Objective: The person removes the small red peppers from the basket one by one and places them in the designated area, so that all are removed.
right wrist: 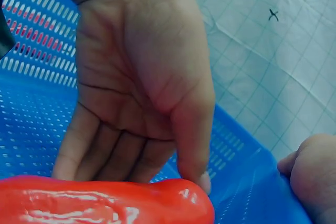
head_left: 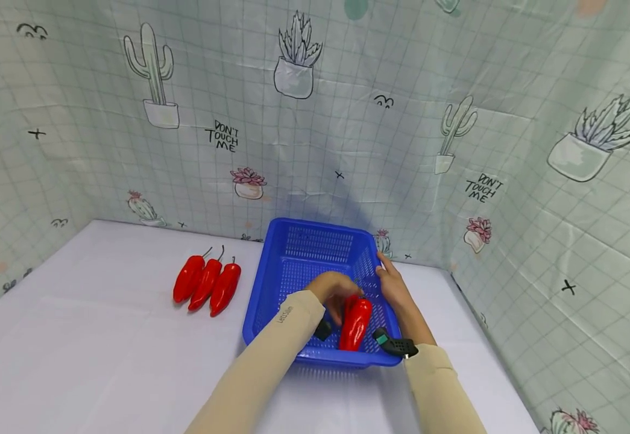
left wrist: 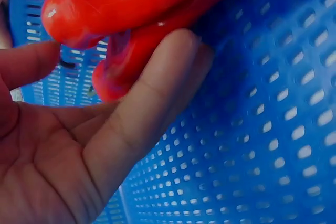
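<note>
A blue plastic basket (head_left: 260, 283) with slotted walls stands on the white table. My left hand (head_left: 333, 289) reaches into it, fingers fairly straight, against a red pepper (left wrist: 134, 59). In the left wrist view, the thumb and fingers stand apart near the pepper ends. Another glossy red pepper (head_left: 357, 325) lies in front, toward the basket's near edge, and covers part of the left hand in the right wrist view. At the right wall, my right hand (head_left: 393, 286) holds the basket rim, its thumb over the edge.
Three red peppers (head_left: 206, 283) with dark stems lie side by side on the table (head_left: 103, 349), left of the basket. A cloth (head_left: 336, 144) printed with cacti hangs behind and along the sides. Both wrists wear dark camera straps.
</note>
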### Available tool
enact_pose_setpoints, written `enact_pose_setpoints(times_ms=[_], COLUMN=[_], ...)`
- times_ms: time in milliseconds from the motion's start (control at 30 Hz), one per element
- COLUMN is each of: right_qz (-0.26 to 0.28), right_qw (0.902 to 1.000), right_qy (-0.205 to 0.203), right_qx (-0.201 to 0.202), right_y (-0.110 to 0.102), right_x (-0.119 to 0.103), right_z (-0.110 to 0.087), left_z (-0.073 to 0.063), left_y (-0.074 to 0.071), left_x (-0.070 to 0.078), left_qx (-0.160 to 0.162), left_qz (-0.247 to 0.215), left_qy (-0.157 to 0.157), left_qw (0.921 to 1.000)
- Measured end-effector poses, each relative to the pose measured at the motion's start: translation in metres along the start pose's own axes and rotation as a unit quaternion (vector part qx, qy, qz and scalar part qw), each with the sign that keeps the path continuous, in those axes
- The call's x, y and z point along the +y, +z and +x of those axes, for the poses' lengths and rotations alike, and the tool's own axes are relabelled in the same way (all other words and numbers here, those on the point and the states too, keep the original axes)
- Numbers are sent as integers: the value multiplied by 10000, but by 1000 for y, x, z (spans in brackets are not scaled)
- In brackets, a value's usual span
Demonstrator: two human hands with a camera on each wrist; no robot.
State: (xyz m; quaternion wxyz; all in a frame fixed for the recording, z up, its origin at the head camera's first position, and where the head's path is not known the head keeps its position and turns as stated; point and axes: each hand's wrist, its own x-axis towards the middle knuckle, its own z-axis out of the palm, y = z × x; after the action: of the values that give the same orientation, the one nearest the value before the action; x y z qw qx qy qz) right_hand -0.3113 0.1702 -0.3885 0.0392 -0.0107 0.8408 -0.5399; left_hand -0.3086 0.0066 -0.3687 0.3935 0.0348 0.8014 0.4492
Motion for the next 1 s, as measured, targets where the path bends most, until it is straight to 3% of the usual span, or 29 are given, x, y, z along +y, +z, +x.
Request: enact_pose_setpoints(times_ms=[200,400,567,733,1000], right_qz=[-53,-107,-28,-24,-138], right_qw=[9998,9995,10000,10000,9999], right_qy=[-194,-271,50,65,25], right_qx=[51,78,34,17,85], right_y=[-2,-1,0,0,0], right_x=[7,6,0,-1,2], right_z=[-2,-2,-2,-2,1], left_z=[-1,-2,0,4,8], left_y=[5,13,16,16,14], left_x=[-1,2,4,5,7], left_qx=[705,1156,1316,1491,1661], left_qz=[108,122,-48,-103,-289], left_qy=[300,612,691,712,1245], left_qw=[9970,9913,9889,9862,9778])
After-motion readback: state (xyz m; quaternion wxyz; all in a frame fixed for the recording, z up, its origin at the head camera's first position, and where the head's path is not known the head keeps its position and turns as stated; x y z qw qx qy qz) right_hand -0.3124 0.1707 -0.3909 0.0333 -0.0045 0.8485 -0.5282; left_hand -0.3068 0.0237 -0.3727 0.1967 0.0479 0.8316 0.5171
